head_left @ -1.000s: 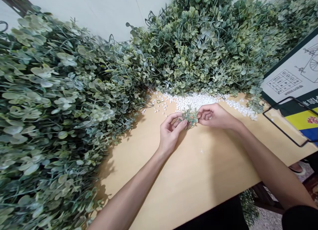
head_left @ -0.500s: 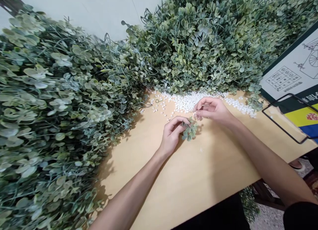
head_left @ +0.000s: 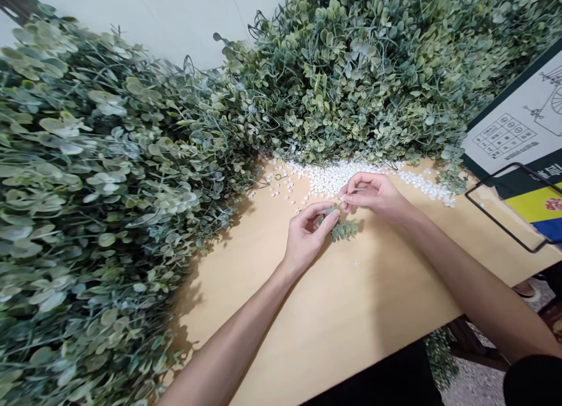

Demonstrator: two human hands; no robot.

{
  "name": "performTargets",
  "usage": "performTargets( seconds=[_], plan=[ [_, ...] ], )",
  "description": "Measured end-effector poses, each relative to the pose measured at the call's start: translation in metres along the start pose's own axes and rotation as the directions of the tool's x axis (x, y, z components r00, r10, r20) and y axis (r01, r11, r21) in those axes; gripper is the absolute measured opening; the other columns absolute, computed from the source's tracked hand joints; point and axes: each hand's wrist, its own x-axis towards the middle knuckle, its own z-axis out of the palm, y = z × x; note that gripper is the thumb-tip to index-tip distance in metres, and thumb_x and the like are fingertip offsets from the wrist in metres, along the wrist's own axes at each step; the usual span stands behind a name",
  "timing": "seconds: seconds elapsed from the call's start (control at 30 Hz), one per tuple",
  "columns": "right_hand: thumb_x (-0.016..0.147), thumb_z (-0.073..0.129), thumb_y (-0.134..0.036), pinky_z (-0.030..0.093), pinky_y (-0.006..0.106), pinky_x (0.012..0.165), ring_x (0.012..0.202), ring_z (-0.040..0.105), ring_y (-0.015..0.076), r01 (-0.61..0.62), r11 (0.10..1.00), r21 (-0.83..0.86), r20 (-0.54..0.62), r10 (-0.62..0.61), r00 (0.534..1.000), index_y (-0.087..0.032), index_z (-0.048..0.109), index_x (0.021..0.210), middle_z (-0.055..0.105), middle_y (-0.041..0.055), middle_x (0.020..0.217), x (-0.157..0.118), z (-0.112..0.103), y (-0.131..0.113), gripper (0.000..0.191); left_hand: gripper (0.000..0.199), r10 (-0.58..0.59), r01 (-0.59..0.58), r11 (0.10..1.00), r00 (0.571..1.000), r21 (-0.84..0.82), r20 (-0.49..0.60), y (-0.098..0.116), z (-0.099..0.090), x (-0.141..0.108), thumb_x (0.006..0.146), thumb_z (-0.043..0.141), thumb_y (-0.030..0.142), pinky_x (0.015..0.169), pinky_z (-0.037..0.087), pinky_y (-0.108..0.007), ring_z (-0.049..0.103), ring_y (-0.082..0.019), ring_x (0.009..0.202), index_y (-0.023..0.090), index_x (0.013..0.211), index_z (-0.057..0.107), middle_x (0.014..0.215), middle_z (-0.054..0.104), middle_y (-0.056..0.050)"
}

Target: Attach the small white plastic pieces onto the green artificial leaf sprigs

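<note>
Left hand (head_left: 306, 233) is pinching a sprig (head_left: 345, 230) over the table (head_left: 360, 306); right hand (head_left: 369, 193) is pinching what seems a white bead (head_left: 342, 199).
The sprig is now pointing farther right than before, so both hands are working close together.

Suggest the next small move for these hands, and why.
Probably ease the right hand slightly toward the left hand, bringing the small white piece to the upper end of the green sprig. The left hand pinches the sprig, and the right seems to pinch the piece close by; whether they already touch is too small to tell.
</note>
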Motion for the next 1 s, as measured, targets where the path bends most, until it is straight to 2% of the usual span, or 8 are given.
performTargets(
  seconds=[0.1, 0.23, 0.4, 0.6, 0.73, 1.0],
  plan=[
    [0.081, 0.092, -0.029, 0.056, 0.026, 0.064, 0.067, 0.068, 0.0124, 0.012, 1.000, -0.012, -0.023, -0.013, 1.000, -0.018, 0.069, 0.088, 0.077, 0.0030, 0.088, 0.000, 0.001, 0.002, 0.026, 0.029, 0.003, -0.003, 1.000, 1.000, 0.001, -0.017, -0.001, -0.001, 0.001, 0.085, 0.086, 0.036, 0.082, 0.055, -0.026, 0.069, -0.016, 0.088, 0.017, 0.106, 0.078, 0.096, 0.076, -0.005],
    [0.079, 0.093, -0.030, 0.055, 0.025, 0.066, 0.072, 0.068, 0.0124, 0.015, 1.000, -0.003, -0.062, -0.015, 0.998, -0.019, 0.069, 0.087, 0.075, 0.0030, 0.093, 0.000, 0.003, 0.004, 0.028, 0.045, 0.022, -0.024, 0.998, 0.999, -0.055, -0.031, -0.001, -0.003, 0.001, 0.079, 0.092, 0.032, 0.083, 0.055, -0.026, 0.069, -0.015, 0.089, 0.021, 0.117, 0.070, 0.090, 0.073, -0.001],
    [0.080, 0.092, -0.030, 0.057, 0.028, 0.069, 0.072, 0.069, 0.0140, 0.023, 1.000, 0.014, -0.043, -0.022, 0.999, -0.019, 0.068, 0.086, 0.076, 0.0025, 0.086, 0.001, 0.004, 0.005, 0.027, 0.024, 0.026, -0.027, 0.998, 1.000, -0.052, -0.007, -0.005, -0.006, 0.002, 0.090, 0.082, 0.038, 0.081, 0.053, -0.023, 0.067, -0.013, 0.090, 0.020, 0.105, 0.073, 0.097, 0.073, -0.003],
    [0.080, 0.092, -0.031, 0.058, 0.030, 0.073, 0.076, 0.071, 0.0154, 0.023, 0.999, 0.027, -0.031, -0.022, 0.999, -0.018, 0.068, 0.085, 0.076, 0.0038, 0.088, 0.001, 0.006, 0.004, 0.028, 0.030, 0.039, -0.039, 0.998, 0.999, 0.043, -0.004, -0.004, -0.005, 0.002, 0.087, 0.084, 0.040, 0.090, 0.053, -0.030, 0.069, -0.020, 0.099, 0.018, 0.107, 0.079, 0.107, 0.078, -0.009],
    [0.078, 0.094, -0.034, 0.057, 0.029, 0.071, 0.074, 0.070, 0.0144, 0.005, 1.000, 0.023, -0.067, -0.004, 0.998, -0.018, 0.067, 0.083, 0.076, 0.0033, 0.088, 0.001, 0.008, 0.004, 0.031, 0.030, 0.066, -0.066, 0.991, 0.998, 0.121, -0.001, -0.002, -0.005, 0.003, 0.093, 0.077, 0.044, 0.092, 0.052, -0.032, 0.069, -0.021, 0.098, 0.018, 0.105, 0.082, 0.106, 0.079, -0.009],
    [0.076, 0.095, -0.032, 0.051, 0.026, 0.064, 0.072, 0.066, 0.0118, -0.015, 0.995, 0.102, -0.097, 0.025, 0.995, -0.019, 0.066, 0.084, 0.075, 0.0024, 0.092, 0.002, 0.011, 0.009, 0.033, 0.035, 0.013, -0.016, 0.995, 1.000, 0.097, 0.024, 0.001, -0.004, 0.001, 0.097, 0.069, 0.051, 0.084, 0.053, -0.029, 0.068, -0.019, 0.087, 0.018, 0.097, 0.080, 0.093, 0.078, -0.006]
  ],
)
